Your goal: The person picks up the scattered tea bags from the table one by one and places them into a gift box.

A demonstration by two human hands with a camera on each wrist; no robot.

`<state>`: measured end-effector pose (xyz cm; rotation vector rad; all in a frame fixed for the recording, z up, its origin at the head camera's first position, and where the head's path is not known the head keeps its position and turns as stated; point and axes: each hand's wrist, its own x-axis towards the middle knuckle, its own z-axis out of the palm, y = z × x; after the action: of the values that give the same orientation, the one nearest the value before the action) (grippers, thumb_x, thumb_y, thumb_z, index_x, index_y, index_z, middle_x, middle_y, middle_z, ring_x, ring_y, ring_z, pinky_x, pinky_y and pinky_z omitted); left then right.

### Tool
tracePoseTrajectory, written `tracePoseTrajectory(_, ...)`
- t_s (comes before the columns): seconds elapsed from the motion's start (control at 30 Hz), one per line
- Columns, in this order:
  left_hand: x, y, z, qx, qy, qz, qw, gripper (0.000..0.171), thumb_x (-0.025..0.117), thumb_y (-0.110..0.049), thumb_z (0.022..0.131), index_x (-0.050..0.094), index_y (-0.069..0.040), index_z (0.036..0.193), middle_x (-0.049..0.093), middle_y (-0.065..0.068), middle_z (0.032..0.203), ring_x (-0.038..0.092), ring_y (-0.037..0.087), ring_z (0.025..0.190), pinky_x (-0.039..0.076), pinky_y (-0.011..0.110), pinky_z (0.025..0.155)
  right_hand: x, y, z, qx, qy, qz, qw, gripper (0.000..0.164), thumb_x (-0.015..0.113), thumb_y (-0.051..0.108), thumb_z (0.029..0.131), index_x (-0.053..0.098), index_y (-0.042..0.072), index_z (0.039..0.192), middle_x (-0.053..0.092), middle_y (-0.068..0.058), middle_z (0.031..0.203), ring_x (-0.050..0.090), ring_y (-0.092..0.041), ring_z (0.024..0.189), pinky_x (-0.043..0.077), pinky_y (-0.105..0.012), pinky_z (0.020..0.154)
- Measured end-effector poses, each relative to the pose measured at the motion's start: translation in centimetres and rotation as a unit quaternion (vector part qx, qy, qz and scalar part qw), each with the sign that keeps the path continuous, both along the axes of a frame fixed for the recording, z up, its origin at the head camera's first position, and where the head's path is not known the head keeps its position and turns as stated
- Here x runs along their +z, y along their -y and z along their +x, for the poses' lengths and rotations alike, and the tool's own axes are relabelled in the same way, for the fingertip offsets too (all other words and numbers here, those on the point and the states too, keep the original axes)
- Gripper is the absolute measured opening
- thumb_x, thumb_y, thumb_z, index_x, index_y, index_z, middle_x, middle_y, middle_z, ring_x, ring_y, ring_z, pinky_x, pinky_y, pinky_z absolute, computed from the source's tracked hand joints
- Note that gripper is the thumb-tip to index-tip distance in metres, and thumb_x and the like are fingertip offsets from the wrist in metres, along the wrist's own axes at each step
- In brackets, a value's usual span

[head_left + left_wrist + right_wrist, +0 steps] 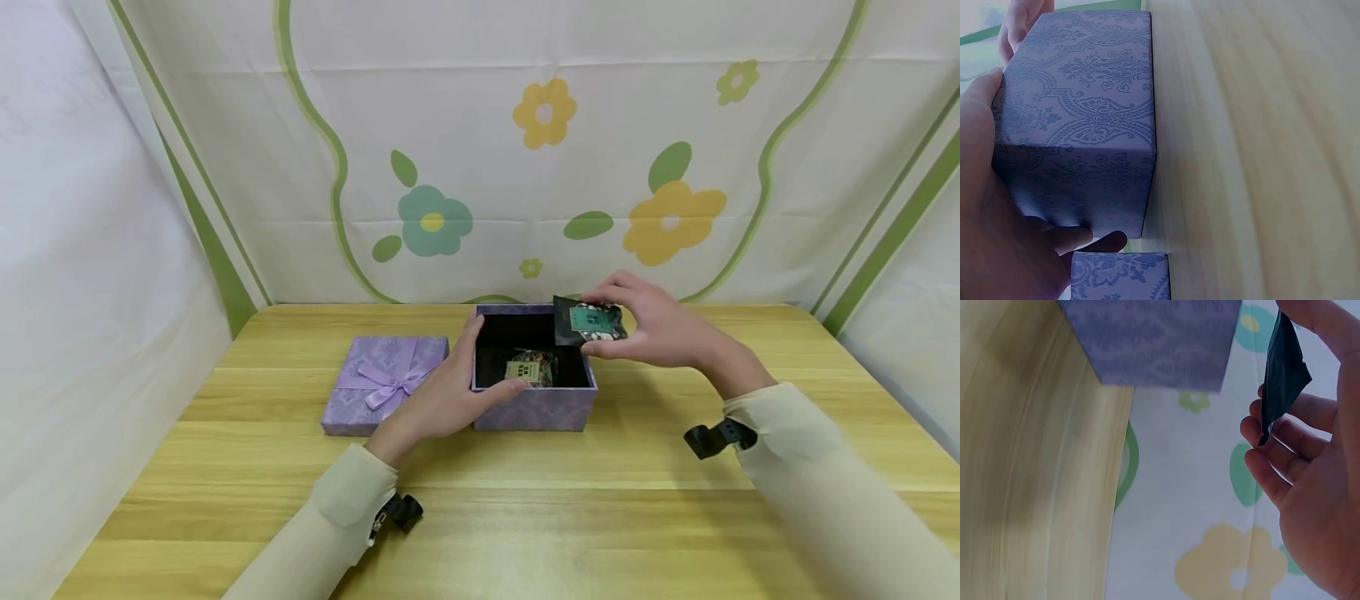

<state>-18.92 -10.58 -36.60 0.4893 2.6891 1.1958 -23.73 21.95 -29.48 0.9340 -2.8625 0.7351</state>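
In the head view an open purple patterned gift box [534, 412] stands on the table. My left hand [448, 390] holds its left front corner, thumb at the front rim and fingers along the left side. Above the box's right part, my right hand [663, 327] pinches a black sachet [592, 321] with a green label, between thumb and fingers. Inside the box lies another sachet [525, 370] with a pale yellow-green label. The right wrist view shows the held sachet [1282, 375] edge-on, apart from the box [1160, 347].
The box's purple lid [367, 367], tied with a ribbon bow, lies on the wooden table [570, 517] just left of the box. A white curtain [465, 108] with printed flowers hangs behind the table's back edge. White cloth also hangs at both sides.
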Motion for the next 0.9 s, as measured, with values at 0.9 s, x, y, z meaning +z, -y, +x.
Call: tracePoseTrajectory(0.9,0.1,0.0,0.2,-0.003,0.005,0.003,1.0,0.115,0.059,-0.087,0.088,-0.009,-0.042,0.169,-0.005,-0.011,0.18,0.031,0.035,0.161,0.039,0.064,0.122,-2.2,6.1,-0.1,0.061,0.017,0.019,0.998,0.071,0.083,0.047,0.09,0.062,0.01,0.147,0.057,-0.006,0.132,0.059,-0.022,0.114,0.052,-0.046,0.099)
